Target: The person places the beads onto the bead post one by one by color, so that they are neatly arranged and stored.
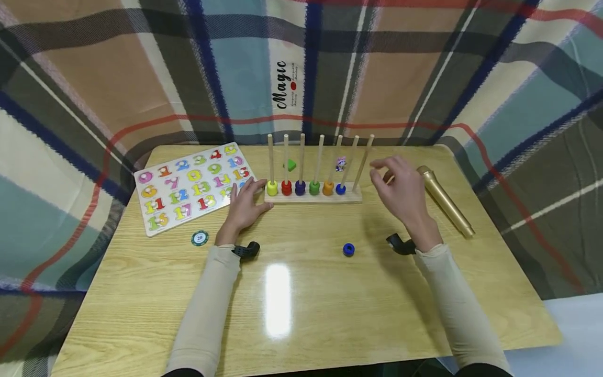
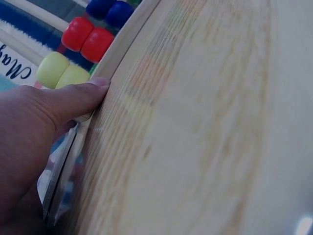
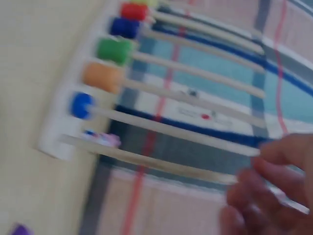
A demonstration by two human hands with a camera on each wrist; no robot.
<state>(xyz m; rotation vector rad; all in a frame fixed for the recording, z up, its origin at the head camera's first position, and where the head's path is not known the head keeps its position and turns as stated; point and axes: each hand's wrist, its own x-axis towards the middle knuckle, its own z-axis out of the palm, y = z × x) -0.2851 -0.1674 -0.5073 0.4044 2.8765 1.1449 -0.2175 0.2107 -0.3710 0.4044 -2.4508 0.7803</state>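
A wooden peg stand [image 1: 313,198] carries a row of upright pegs. Yellow beads [image 2: 63,71], red beads [image 1: 286,188], dark blue, green and orange beads sit at the bottoms of their pegs. A single blue bead [image 3: 81,105] is low on another peg, and the rightmost peg [image 1: 364,163] is bare. My left hand [image 1: 245,207] holds the stand's left end, thumb [image 2: 88,93] along its front edge. My right hand [image 1: 401,188] is raised by the bare peg, fingers loosely bent and nothing visible between them. A blue ring bead [image 1: 348,250] lies on the table before the stand.
Left of the stand lies a number puzzle board [image 1: 165,224], with a round "20" chip [image 1: 200,238] in front. A gold tube [image 1: 446,203] lies to the right. Behind the pegs are a green triangle [image 1: 291,165] and a small figure [image 1: 341,164]. Plaid cloth [image 1: 395,78] hangs behind the table.
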